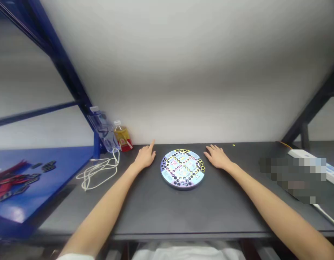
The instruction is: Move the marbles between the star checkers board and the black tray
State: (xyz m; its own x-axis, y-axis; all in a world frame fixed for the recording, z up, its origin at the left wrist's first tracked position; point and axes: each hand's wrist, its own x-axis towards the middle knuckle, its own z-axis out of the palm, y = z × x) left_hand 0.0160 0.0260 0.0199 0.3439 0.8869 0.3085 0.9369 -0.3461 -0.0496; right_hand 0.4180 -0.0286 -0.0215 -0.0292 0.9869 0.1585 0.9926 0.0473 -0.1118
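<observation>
See round board between left hand and nearer right hand; note empty fingers, left index extended, right loosely spread.

A clear bottle with a white cap leans by the blue frame, and just beside it is a smaller bottle with a yellow and red label. In front of them, a white cable lies loosely looped on the dark surface. Red and black items sit on a blue tabletop at left; a white power strip lies at far right.
</observation>
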